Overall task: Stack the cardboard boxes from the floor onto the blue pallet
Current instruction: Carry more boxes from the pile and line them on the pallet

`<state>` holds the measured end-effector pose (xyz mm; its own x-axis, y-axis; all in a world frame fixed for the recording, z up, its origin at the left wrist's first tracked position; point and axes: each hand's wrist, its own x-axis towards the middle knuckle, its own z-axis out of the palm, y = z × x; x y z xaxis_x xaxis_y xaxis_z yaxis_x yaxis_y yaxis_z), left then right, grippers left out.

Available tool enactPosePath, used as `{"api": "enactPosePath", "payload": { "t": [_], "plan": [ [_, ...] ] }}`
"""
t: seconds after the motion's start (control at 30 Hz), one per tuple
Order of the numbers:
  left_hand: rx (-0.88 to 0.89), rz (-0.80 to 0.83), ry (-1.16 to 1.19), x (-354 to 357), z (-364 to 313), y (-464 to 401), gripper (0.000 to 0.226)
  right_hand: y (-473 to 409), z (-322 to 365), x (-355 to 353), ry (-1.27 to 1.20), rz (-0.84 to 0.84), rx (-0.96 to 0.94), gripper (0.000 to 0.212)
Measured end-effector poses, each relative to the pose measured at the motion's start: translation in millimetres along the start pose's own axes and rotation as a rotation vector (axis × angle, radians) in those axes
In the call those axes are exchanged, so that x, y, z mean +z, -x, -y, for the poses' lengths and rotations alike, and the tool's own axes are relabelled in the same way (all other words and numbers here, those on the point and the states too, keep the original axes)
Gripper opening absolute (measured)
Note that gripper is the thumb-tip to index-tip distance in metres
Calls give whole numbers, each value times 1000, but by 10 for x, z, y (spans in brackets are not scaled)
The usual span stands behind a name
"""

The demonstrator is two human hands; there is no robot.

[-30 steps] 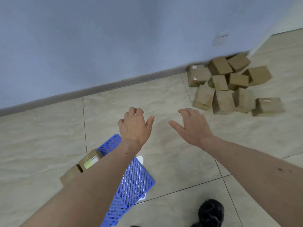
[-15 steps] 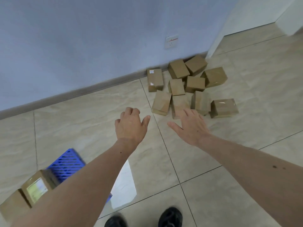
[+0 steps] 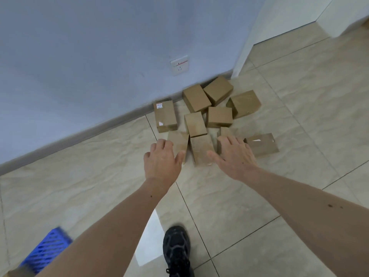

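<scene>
Several brown cardboard boxes lie in a loose pile on the tiled floor by the wall; the nearest box (image 3: 200,149) stands between my two hands. My left hand (image 3: 162,160) is stretched out, fingers apart, holding nothing, and partly covers another box (image 3: 179,141). My right hand (image 3: 234,156) is also open and empty, reaching over a box whose top edge (image 3: 225,131) shows above my fingers. A corner of the blue pallet (image 3: 47,251) shows at the bottom left, with a blurred box edge (image 3: 20,272) beside it.
A blue-grey wall with a white socket (image 3: 179,64) runs behind the pile. A white door frame (image 3: 253,35) stands to the right. My black shoe (image 3: 176,249) is on the tiles below my arms. A taped box (image 3: 261,143) lies at the pile's right.
The view has swung right and closer to the pile. The pallet has slid almost out of frame at bottom left. Both open hands now reach the nearest boxes.
</scene>
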<state>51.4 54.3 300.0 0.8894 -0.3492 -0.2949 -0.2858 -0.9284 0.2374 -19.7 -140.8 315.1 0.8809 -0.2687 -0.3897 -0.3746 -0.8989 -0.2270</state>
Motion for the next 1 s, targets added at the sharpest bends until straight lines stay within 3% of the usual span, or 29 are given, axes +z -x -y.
{"api": "enactPosePath", "payload": {
  "t": [0.17,0.67,0.8,1.0],
  "plan": [
    [53,29,-46,442,-167,-451,50,-610,-207,211,-33,0,-9,54],
    [-149,27,52,2447,-433,-1464,45,-1873,-1015,1902,-156,103,-46,70],
    [-158,-5,76,2671,-428,-1632,41,-2053,-1016,2166,-198,34,0,76],
    [-192,9,147,2908,-453,-1741,43,-2175,-1049,2387,-302,71,102,78]
  ]
}}
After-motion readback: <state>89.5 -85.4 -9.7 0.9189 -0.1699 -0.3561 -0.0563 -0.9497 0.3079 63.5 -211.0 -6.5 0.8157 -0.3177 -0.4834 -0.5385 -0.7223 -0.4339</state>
